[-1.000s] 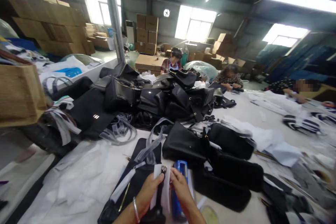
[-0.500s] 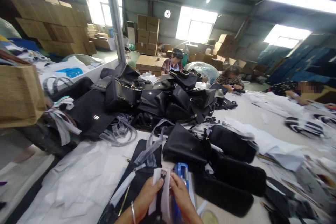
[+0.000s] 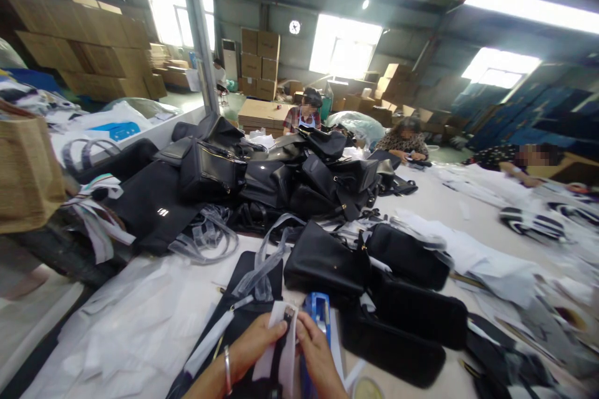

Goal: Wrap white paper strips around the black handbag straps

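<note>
At the bottom centre, my left hand (image 3: 253, 344) grips a black strap with a metal buckle (image 3: 289, 313) against a white sheet (image 3: 277, 355), the thumb pressing just below the buckle. Fingers of my right hand (image 3: 314, 344) are closed on the sheet's right edge. The strap runs down between both hands towards a black bag (image 3: 250, 271), which lies partly under my forearm. Just beyond my right hand is a blue tool (image 3: 320, 307), partly covered by it. Another black bag (image 3: 327, 260) lies ahead of my hands.
Black bags (image 3: 266, 181) are heaped across the table. Flat black bags (image 3: 393, 346) lie to the right, white paper sheets (image 3: 116, 318) to the left. A round clear-topped thing (image 3: 367, 388) sits near the front edge. Several people (image 3: 402, 140) sit at the far side.
My view has shifted slightly, so the scene sits a little further left. Both hands keep hold of the strap and sheet, which lean slightly more; my right fingers have moved slightly along its edge.
</note>
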Demonstrator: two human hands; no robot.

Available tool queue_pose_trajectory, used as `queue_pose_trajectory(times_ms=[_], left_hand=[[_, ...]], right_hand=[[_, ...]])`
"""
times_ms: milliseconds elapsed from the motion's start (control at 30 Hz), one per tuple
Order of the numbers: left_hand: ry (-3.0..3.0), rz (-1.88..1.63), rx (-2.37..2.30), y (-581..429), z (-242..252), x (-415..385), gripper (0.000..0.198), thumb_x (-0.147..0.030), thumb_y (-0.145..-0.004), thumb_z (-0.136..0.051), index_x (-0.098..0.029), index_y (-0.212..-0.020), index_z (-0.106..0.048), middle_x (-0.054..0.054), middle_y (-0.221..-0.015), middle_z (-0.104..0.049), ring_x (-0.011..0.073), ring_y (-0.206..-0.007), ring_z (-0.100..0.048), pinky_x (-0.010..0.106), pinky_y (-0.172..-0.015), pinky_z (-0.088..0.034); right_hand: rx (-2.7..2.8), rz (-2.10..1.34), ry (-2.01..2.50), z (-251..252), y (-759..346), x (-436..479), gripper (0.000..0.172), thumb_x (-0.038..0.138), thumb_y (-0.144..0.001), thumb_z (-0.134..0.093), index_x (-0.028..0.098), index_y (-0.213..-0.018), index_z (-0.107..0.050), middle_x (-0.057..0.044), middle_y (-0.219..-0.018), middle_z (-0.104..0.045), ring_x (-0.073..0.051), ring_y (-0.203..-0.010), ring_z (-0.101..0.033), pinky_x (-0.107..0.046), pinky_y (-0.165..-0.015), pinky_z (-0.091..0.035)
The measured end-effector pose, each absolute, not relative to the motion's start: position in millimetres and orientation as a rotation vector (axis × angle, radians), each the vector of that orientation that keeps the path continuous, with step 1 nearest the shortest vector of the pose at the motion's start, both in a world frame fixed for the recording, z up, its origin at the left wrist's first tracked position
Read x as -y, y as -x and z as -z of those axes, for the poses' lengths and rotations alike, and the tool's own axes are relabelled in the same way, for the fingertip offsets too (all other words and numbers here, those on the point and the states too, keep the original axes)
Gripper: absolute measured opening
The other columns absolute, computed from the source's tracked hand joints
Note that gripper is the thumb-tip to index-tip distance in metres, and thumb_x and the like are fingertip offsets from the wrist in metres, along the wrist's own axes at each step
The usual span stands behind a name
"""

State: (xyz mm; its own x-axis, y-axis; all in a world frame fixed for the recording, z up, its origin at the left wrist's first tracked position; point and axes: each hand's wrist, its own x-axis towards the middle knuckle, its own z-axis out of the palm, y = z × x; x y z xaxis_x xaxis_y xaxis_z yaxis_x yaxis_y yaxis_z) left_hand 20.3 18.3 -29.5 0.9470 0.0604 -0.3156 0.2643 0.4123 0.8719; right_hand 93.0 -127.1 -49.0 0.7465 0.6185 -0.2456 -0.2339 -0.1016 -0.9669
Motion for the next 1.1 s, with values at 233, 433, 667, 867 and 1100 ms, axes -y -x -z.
queue_pose_trajectory(times_ms=[233,433,667,867,1100], left_hand=[[-1.098,0.145,-0.331,-23,25,-17,0.060,-0.058,-0.071,-0.069,-0.010,-0.106,-0.067,0.012,-0.087,-0.068,0.0249,-0.081,-0.062,0.039,-0.082,-0.047],[-1.058,0.134,-0.371,-20,28,-13,0.062,-0.059,-0.068,-0.072,-0.011,-0.107,-0.067,0.014,-0.096,-0.068,0.0277,-0.089,-0.062,0.042,-0.088,-0.046],[-1.052,0.170,-0.311,-19,28,-17,0.053,-0.051,-0.077,-0.068,-0.013,-0.114,-0.065,0.014,-0.102,-0.068,0.0279,-0.097,-0.062,0.042,-0.092,-0.045],[-0.959,0.196,-0.279,-20,27,-13,0.049,-0.046,-0.081,-0.064,-0.011,-0.116,-0.063,0.014,-0.095,-0.070,0.0269,-0.088,-0.065,0.042,-0.087,-0.048],[-0.979,0.223,-0.245,-21,26,-14,0.053,-0.049,-0.078,-0.067,-0.010,-0.113,-0.065,0.014,-0.090,-0.069,0.0255,-0.083,-0.065,0.038,-0.082,-0.049]], right_hand=[[0.382,-0.712,1.509,50,-97,126,0.050,0.062,-0.081,-0.055,0.025,-0.112,-0.066,-0.004,-0.083,-0.067,-0.018,-0.064,-0.056,-0.027,-0.055,-0.046],[0.361,-0.688,1.505,51,-94,130,0.044,0.060,-0.082,-0.056,0.027,-0.109,-0.068,-0.005,-0.104,-0.067,-0.025,-0.094,-0.061,-0.036,-0.086,-0.048],[0.313,-0.686,1.519,50,-92,134,0.047,0.063,-0.080,-0.057,0.026,-0.108,-0.069,-0.007,-0.106,-0.068,-0.028,-0.100,-0.060,-0.039,-0.088,-0.048],[0.281,-0.675,1.540,46,-92,134,0.052,0.066,-0.078,-0.057,0.025,-0.108,-0.069,-0.007,-0.103,-0.069,-0.028,-0.098,-0.060,-0.039,-0.085,-0.050],[0.313,-0.698,1.542,52,-91,139,0.047,0.062,-0.082,-0.055,0.027,-0.111,-0.067,-0.007,-0.107,-0.067,-0.027,-0.098,-0.060,-0.036,-0.083,-0.050]])
